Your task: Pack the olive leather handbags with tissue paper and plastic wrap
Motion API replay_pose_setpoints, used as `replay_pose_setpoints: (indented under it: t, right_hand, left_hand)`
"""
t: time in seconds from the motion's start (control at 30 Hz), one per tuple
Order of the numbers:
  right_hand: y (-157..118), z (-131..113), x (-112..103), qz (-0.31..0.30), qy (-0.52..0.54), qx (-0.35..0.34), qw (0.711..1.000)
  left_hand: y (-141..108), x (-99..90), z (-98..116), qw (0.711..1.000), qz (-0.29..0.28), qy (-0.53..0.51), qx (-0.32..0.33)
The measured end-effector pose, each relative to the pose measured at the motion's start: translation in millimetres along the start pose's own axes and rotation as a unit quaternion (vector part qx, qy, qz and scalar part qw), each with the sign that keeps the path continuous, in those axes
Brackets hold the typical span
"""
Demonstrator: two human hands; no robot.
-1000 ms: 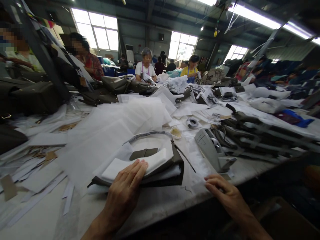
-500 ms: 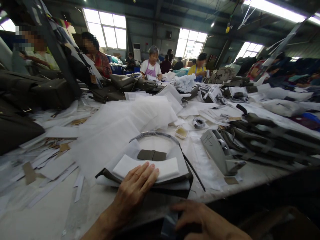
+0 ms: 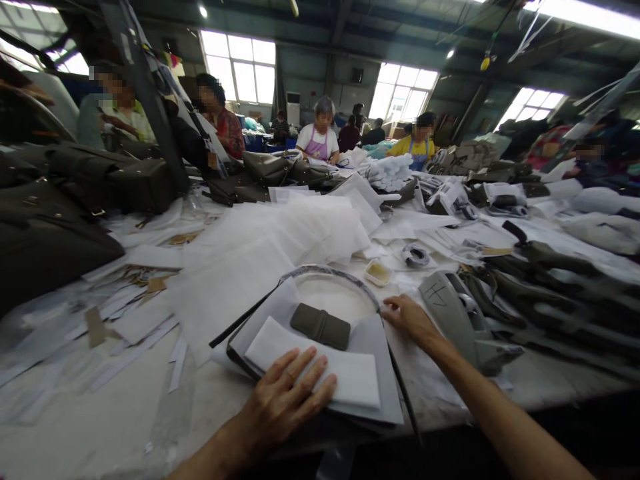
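Note:
A dark olive bag (image 3: 239,357) lies flat in front of me, with a plastic-wrapped loop handle (image 3: 330,269) curving up at its far side. White sheets cover most of it. My left hand (image 3: 295,390) rests with spread fingers on a folded white foam pad (image 3: 320,370) on top. Just beyond the pad sits a small dark olive strap piece (image 3: 321,326) with a band across its middle. My right hand (image 3: 407,319) reaches to the bag's right side, fingertips at the handle's right end, fingers slightly bent and apart. A thin dark strap (image 3: 404,393) hangs along that side.
A grey tape dispenser (image 3: 453,317) stands right of my right hand. Behind are a small yellow dish (image 3: 379,273) and a wrapped roll (image 3: 416,255). White foam sheets (image 3: 280,233) fan out at the back. Dark bags (image 3: 50,233) pile up left; several people work beyond.
My right hand has moved from the table's front edge up to the handle's right end. My left hand stays on the pad. The bag has turned slightly, and the camera view has shifted left.

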State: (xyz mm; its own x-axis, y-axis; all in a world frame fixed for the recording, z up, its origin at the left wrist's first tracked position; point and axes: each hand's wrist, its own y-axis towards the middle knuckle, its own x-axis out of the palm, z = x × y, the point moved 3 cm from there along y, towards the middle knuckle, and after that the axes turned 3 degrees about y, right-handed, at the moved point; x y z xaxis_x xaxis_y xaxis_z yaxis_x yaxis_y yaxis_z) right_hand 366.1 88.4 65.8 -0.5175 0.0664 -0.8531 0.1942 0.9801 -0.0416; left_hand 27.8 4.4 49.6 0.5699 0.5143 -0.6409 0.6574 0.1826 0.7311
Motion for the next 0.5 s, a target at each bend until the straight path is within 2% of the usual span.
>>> replay_pose_setpoints:
  t: [0.13, 0.3, 0.5]
  right_hand:
    - [13, -13, 17, -0.045, -0.007, -0.030, 0.999]
    - [38, -31, 32, -0.135, 0.034, -0.043, 0.989]
    - [77, -49, 46, -0.156, 0.081, -0.020, 0.984]
  left_hand:
    - [0, -1.3, 1, 1.000, -0.006, 0.004, 0.001]
    - [1, -6.8, -1, 1.000, 0.006, -0.008, -0.001]
    - [7, -6.3, 1, 1.000, -0.011, -0.002, -0.009]
